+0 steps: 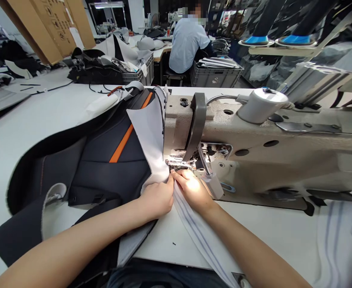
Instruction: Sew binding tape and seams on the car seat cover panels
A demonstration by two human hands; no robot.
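Observation:
Both of my hands meet just in front of the needle area of a sewing machine (248, 160). My left hand (158, 198) is closed on the pale edge of a dark fabric cover (109, 140) with an orange stripe, which spreads over the table to the left. Under the machine's lamp, my right hand (192, 190) pinches a white strip with blue lines (198, 232) close to the presser foot (178, 164). The strip runs down toward the table's front edge. My fingertips partly hide where strip and cover meet.
A white worktable (163, 248) lies under the machine. More striped strip (333, 244) hangs at the right. Beyond the table, a person in a light blue shirt (188, 44) sits beside a grey crate (216, 76). A cardboard box (48, 28) stands at the back left.

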